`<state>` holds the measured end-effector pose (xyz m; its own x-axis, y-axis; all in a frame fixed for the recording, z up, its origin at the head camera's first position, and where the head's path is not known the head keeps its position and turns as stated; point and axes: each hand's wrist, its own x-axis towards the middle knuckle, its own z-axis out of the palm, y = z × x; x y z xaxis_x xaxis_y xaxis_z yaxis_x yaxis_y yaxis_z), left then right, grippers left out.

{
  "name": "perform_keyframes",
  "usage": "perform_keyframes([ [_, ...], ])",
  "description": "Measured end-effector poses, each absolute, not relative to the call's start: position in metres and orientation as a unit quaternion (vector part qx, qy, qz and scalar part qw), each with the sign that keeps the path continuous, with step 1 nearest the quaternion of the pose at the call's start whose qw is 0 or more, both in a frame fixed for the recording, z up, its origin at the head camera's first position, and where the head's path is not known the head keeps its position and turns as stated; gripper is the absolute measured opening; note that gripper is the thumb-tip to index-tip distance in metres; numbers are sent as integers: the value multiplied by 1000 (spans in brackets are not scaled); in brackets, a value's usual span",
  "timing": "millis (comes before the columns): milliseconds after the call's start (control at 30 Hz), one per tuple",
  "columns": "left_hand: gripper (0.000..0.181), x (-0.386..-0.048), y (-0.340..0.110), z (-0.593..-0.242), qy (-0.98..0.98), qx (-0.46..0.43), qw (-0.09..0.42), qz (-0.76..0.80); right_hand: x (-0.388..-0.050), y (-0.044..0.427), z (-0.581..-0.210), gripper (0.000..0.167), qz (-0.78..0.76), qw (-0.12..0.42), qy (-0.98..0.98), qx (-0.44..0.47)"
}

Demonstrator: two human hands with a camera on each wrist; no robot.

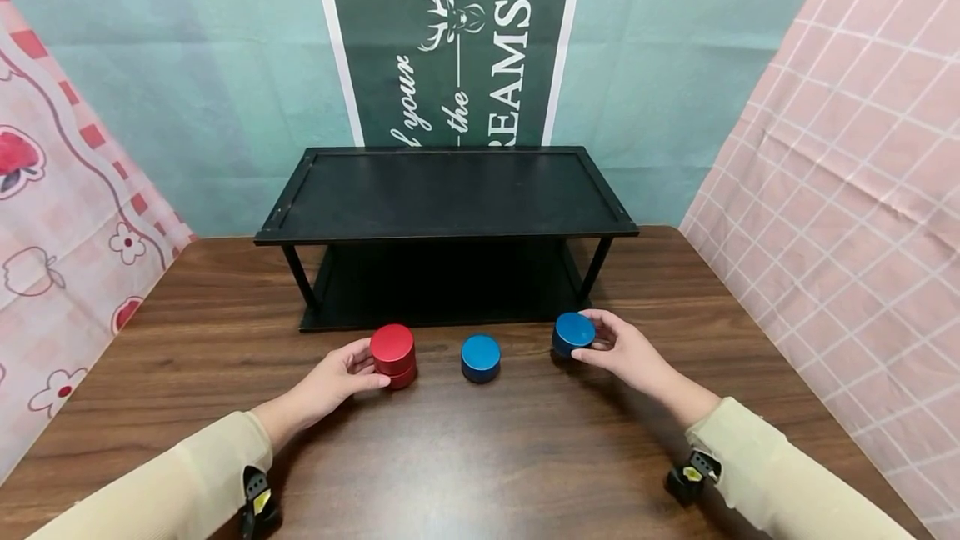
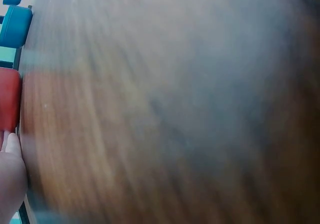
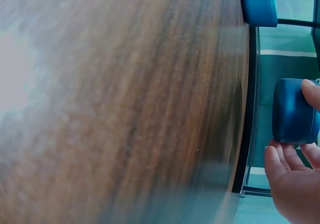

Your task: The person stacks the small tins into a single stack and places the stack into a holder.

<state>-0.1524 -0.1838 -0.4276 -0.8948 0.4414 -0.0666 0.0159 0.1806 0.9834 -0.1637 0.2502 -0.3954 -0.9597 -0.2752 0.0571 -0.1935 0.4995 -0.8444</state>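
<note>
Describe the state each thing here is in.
Red round blocks: seemingly stacked, held by the left hand.
Middle blue block: resting on the table, untouched.
Other blue block: raised off the table, held by the right hand.
Black shelf: standing upright on the table.
Teal cloth: hanging, creased.

1. Red cylinder point(image 1: 393, 350): smooth, satin-looking, with a flat round top and a seam dividing an upper from a lower part; whether these are two stacked pieces cannot be told. It stands upright, held at its side, just in front of the black two-tier shelf point(image 1: 446, 194), left of that shelf's middle.
2. Blue cylinder point(image 1: 573, 333): squat, satin-looking, with a flat top and rounded edges. It is held in the air, roughly upright, near the shelf's right front corner.
</note>
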Motion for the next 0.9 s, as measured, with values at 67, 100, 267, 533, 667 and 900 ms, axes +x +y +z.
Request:
perform_keyframes([
  [67, 64, -152, -184, -428, 749, 152, 170, 622, -164, 249, -394, 57, -492, 38, 859, -137],
  [100, 64, -152, -184, -428, 748, 150, 170, 623, -165, 248, -393, 57, -495, 35, 857, -138],
  [267, 66, -152, -185, -428, 750, 147, 171, 622, -165, 246, -389, 57, -493, 19, 859, -139],
  [533, 65, -152, -187, -430, 747, 144, 173, 625, -163, 241, -383, 58, -497, 2, 858, -133],
  [667, 66, -152, -186, -430, 752, 145, 170, 620, -160, 240, -380, 58, -498, -6, 858, -125],
  [900, 68, -152, -184, -429, 754, 141, 172, 618, -160, 237, -377, 58, -496, -24, 860, -118],
])
